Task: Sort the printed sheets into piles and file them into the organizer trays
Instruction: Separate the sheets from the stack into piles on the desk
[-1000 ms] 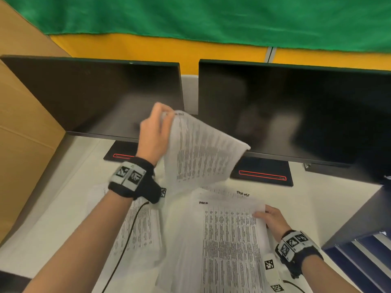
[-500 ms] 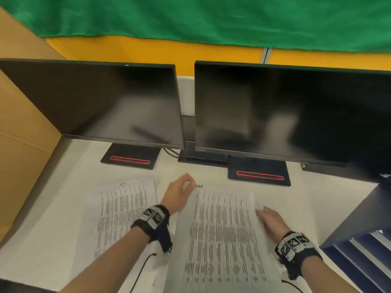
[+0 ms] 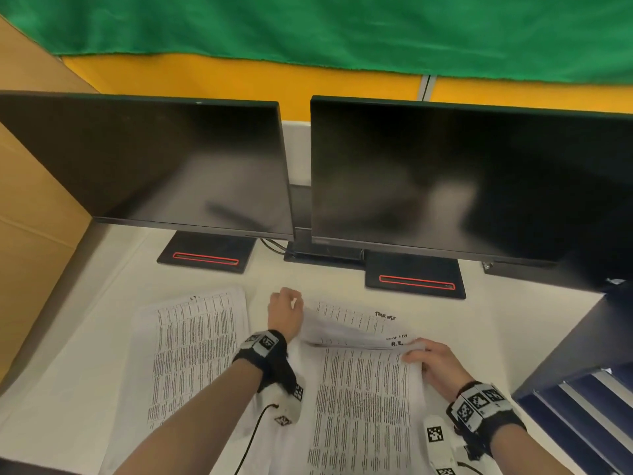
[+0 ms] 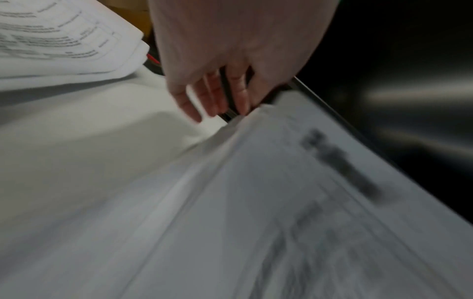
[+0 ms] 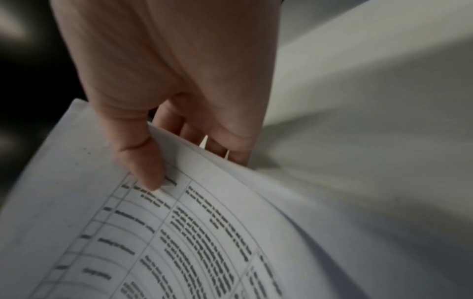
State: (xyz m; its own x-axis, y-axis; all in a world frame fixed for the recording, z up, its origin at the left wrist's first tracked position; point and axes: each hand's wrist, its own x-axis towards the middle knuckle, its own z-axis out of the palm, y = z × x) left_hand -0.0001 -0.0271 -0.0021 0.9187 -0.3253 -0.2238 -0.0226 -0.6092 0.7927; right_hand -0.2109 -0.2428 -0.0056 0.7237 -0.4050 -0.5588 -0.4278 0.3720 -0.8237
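Two piles of printed sheets lie on the white table. The left pile lies flat, and no hand touches it. My right hand pinches the far right corner of the top sheet of the right pile, thumb on top, fingers underneath, and that corner is raised. This uncovers the sheets below, which carry handwriting. My left hand hangs with loose straight fingers at that pile's far left corner and holds nothing.
Two dark monitors stand close behind the papers on black stands. A cardboard wall closes the left side. A dark blue cabinet edge and slatted blue trays are at the right.
My left hand held a sheet up in the air a second ago; it has come down to the right pile's far corner with nothing in it. My right hand has lifted the top sheet's corner.
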